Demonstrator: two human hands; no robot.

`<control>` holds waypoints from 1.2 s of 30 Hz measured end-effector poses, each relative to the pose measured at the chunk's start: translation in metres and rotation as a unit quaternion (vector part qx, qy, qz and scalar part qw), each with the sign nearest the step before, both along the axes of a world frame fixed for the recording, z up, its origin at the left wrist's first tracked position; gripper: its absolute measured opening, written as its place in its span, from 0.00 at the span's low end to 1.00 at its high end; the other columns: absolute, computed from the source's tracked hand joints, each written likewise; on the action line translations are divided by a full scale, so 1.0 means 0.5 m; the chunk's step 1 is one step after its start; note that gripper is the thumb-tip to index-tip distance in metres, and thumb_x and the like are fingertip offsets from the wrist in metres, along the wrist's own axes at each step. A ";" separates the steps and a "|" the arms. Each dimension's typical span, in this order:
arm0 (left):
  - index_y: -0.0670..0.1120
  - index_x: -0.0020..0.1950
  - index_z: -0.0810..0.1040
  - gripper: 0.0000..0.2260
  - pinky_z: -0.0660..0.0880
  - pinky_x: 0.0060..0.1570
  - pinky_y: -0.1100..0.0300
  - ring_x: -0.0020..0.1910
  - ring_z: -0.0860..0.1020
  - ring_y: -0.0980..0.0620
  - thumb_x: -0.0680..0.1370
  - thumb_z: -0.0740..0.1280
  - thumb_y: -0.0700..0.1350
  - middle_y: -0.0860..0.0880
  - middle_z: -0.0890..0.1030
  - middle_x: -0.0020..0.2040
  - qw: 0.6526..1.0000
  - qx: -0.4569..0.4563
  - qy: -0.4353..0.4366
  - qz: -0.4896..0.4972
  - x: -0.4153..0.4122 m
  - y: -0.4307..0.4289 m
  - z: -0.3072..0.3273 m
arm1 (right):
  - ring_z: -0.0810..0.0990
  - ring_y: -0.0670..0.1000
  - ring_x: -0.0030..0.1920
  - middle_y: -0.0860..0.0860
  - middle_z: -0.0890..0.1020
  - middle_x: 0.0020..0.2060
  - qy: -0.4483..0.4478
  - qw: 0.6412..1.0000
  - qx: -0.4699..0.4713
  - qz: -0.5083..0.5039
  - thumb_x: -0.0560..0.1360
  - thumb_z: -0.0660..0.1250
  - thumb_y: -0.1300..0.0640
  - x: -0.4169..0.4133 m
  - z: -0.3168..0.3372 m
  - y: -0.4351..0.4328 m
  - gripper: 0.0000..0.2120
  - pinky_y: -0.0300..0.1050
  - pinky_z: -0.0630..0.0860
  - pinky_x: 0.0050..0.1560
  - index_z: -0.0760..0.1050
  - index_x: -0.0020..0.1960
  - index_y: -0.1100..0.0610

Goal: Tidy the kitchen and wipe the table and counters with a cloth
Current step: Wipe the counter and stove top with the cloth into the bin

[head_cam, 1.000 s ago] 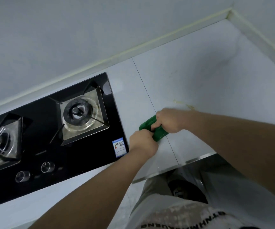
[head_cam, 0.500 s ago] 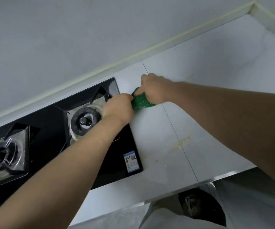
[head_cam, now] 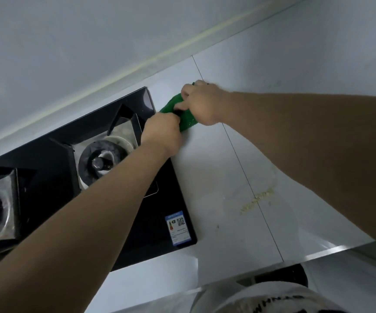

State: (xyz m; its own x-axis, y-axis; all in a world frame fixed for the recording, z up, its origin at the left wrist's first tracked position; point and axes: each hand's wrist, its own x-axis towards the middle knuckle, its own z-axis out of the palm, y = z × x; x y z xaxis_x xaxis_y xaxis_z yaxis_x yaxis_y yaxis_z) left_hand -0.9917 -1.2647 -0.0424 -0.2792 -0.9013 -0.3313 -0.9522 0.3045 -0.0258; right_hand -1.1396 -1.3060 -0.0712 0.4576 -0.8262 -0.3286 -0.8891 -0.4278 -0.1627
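A green cloth lies bunched on the pale counter, just right of the hob's far right corner. My left hand grips its near end with curled fingers. My right hand holds the far end and presses it onto the counter near the back wall. Most of the cloth is hidden under both hands. A streak of yellowish crumbs sits on the counter near the seam, under my right forearm.
A black glass gas hob with two burners fills the left; the right burner is close to my left wrist. A blue sticker marks its near right corner. The wall runs along the back. The counter's metal front edge is lower right.
Both hands moved the cloth from the counter's front area up to the back beside the hob corner. Over the last half second they shifted only slightly.
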 end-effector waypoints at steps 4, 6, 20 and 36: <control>0.41 0.49 0.79 0.08 0.70 0.39 0.54 0.38 0.71 0.45 0.75 0.61 0.38 0.46 0.71 0.39 1.000 0.015 0.011 0.019 -0.008 0.061 -0.009 | 0.68 0.58 0.59 0.51 0.68 0.64 0.006 0.999 0.011 0.045 0.74 0.62 0.63 -0.011 0.000 0.054 0.33 0.53 0.73 0.57 0.64 0.74 0.39; 0.42 0.47 0.77 0.06 0.68 0.38 0.56 0.38 0.70 0.47 0.76 0.61 0.38 0.48 0.71 0.37 0.998 0.036 0.027 0.037 -0.017 0.118 -0.010 | 0.68 0.57 0.58 0.50 0.68 0.63 0.014 0.997 0.020 0.071 0.74 0.62 0.63 -0.015 0.004 0.099 0.33 0.53 0.72 0.58 0.63 0.75 0.39; 0.42 0.55 0.76 0.10 0.69 0.42 0.56 0.52 0.78 0.41 0.75 0.60 0.36 0.42 0.80 0.51 0.977 0.094 0.090 0.172 -0.051 0.485 -0.007 | 0.68 0.54 0.59 0.47 0.69 0.62 0.034 0.978 0.011 0.205 0.77 0.61 0.59 -0.011 0.021 0.380 0.28 0.51 0.70 0.57 0.66 0.71 0.36; 0.45 0.39 0.74 0.06 0.65 0.32 0.60 0.38 0.73 0.45 0.73 0.61 0.35 0.49 0.72 0.34 0.937 0.106 0.235 0.236 -0.030 0.518 0.046 | 0.68 0.53 0.55 0.46 0.72 0.54 0.130 0.955 -0.029 0.264 0.74 0.62 0.64 0.024 0.116 0.425 0.26 0.47 0.67 0.50 0.75 0.63 0.37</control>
